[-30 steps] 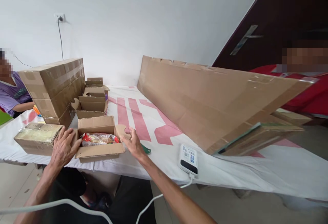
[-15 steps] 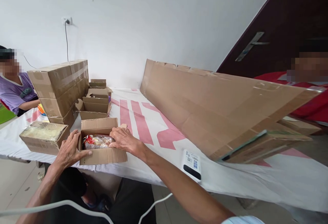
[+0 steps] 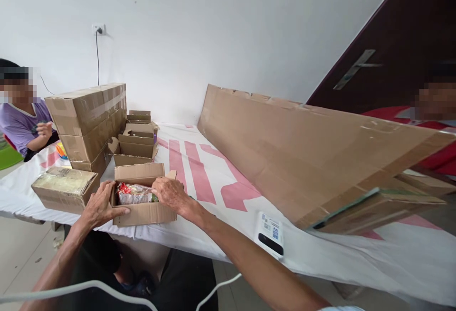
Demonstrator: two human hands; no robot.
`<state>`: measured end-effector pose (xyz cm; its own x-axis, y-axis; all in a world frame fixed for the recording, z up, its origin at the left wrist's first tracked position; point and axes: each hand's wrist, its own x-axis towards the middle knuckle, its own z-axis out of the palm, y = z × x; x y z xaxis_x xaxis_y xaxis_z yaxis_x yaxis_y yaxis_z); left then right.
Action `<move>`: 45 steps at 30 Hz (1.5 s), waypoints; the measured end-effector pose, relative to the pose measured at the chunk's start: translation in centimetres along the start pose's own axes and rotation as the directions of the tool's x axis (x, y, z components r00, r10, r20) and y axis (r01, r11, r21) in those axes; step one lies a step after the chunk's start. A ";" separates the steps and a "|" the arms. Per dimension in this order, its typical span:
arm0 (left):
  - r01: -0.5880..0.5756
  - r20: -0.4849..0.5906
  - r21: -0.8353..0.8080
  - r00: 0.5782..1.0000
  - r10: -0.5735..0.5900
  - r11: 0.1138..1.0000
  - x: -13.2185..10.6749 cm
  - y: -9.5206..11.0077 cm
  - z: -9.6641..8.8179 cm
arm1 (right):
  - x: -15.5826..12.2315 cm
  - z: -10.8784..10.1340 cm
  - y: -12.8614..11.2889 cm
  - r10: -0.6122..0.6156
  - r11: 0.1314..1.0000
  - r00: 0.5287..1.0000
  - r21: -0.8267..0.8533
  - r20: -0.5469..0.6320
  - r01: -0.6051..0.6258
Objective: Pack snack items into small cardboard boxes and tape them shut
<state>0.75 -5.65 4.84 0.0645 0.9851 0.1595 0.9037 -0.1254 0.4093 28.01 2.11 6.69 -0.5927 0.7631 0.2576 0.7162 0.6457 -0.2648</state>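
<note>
An open cardboard box point(image 3: 142, 215) lies in front of me on the table, its flaps spread to front and back. Inside is a clear plastic packet point(image 3: 134, 194) with red and white print; a bit of green shows at its right end. My left hand point(image 3: 100, 206) grips the box's left end, thumb lying along the front flap. Over the right end, my right hand point(image 3: 173, 196) has its fingers bent down into the box on the packet. Its fingertips are partly hidden.
A taped carton point(image 3: 64, 187) sits left of the box, by stacked cartons point(image 3: 87, 121). Open boxes point(image 3: 137, 145) stand behind. A large cardboard sheet point(image 3: 285, 145) leans at right; a white device point(image 3: 270, 235) lies near the front edge. People sit at both sides.
The packet has shifted slightly in the box, showing more white print and some green. My hands stay at the box ends. The person at left has raised a hand.
</note>
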 end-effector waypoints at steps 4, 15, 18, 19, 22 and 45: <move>0.018 -0.005 -0.002 1.000 -0.018 1.000 0.0 0.2 -0.6 | 0.5 -1.8 0.5 0.021 0.995 0.994 0.098 -0.110 -0.010; -0.043 -0.172 -0.153 0.985 0.016 0.987 2.2 0.5 -3.5 | 1.9 -7.7 2.9 0.048 0.858 0.942 0.497 -0.332 0.132; -0.108 -0.190 -0.361 0.981 0.040 0.926 3.1 1.6 -5.1 | 2.2 -8.2 2.8 0.022 0.823 0.924 0.532 -0.383 0.201; -0.144 -0.182 -0.442 0.981 0.069 0.886 3.4 2.2 -5.5 | 2.3 -8.3 2.7 0.000 0.807 0.911 0.538 -0.413 0.243; -0.193 -0.138 -0.589 0.981 0.138 0.785 4.0 4.2 -6.4 | 2.6 -8.1 2.4 -0.036 0.777 0.872 0.535 -0.488 0.331; -0.363 -0.562 -0.133 0.794 0.231 0.922 2.2 6.8 -3.6 | 2.1 -2.7 0.3 0.373 0.017 0.910 0.982 -0.179 0.186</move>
<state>5.53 -4.74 11.19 0.0221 0.6870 0.7263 0.7540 -0.4885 0.4392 27.92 3.84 9.64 -0.2062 0.9307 0.3020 -0.4600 0.1802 -0.8695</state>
